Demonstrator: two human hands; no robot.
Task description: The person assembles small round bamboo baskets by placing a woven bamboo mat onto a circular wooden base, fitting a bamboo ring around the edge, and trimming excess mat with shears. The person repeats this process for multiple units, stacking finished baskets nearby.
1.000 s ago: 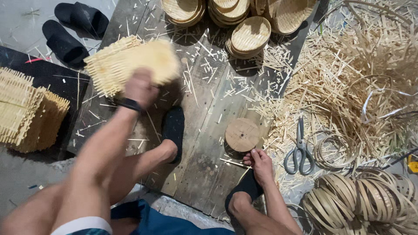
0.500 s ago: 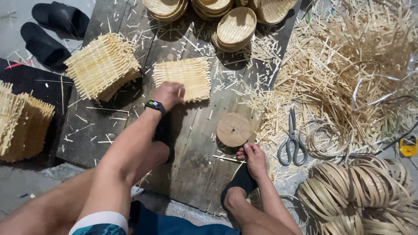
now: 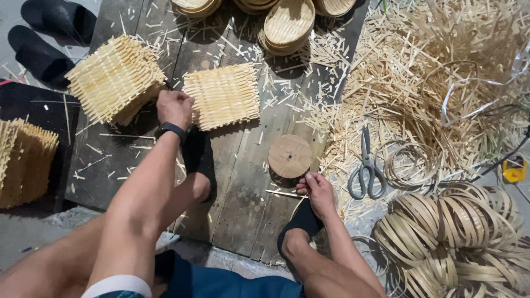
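left hand point(image 3: 175, 108) grips the edge of a square woven mat point(image 3: 222, 95) lying flat on the dark plank floor point(image 3: 243, 187); right hand point(image 3: 317, 190) pinches a thin strip beside a round wooden disc point(image 3: 290, 156). finished trays point(image 3: 287, 25) are stacked beyond, a pile of mats point(image 3: 113, 77) still untrimmed.

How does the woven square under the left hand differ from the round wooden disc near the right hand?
The woven mat is square, pale, made of crossed strips; the wooden disc is round, solid and browner. The left hand grips the mat's edge; the right hand lies beside the disc. Both lie flat on the plank floor.
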